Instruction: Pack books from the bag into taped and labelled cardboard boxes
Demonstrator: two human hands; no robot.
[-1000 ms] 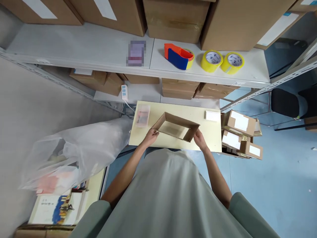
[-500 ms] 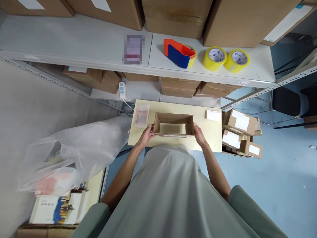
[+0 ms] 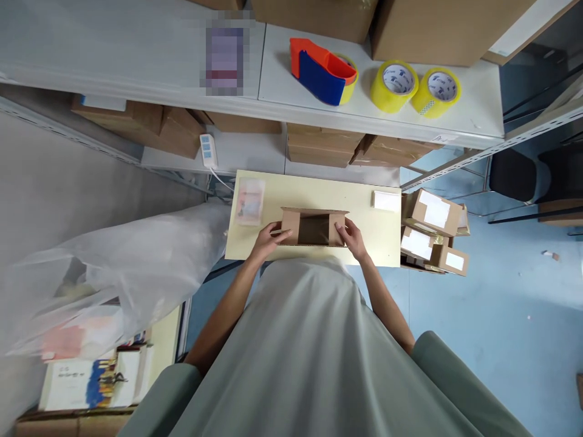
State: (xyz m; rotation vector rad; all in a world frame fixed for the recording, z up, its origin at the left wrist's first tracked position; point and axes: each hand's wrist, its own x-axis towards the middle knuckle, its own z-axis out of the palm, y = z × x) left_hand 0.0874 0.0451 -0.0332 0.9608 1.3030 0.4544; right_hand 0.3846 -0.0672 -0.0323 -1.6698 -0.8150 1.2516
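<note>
An open cardboard box (image 3: pixel 313 230) is gripped at both ends, above or on the near half of a pale table (image 3: pixel 314 193); whether its underside touches the tabletop cannot be told; the left hand (image 3: pixel 266 241) is closed on the left end, its digits laid across the left flap (image 3: pixel 292 223); the right hand (image 3: pixel 354 238) is clamped on the opposite end, with the thumb pressed on the right flap (image 3: pixel 336 220); both flaps are turned inward, a dark gap being left between them; both forearms are extended forward, the hands being angled toward each other; a clear packet (image 3: pixel 250 201) is noted at the table's left, a small white box (image 3: pixel 386 201) at its right; a tape dispenser (image 3: pixel 319 76) and yellow tape rolls (image 3: pixel 381 91) are carried on the shelf (image 3: pixel 273 76) beyond.
</note>
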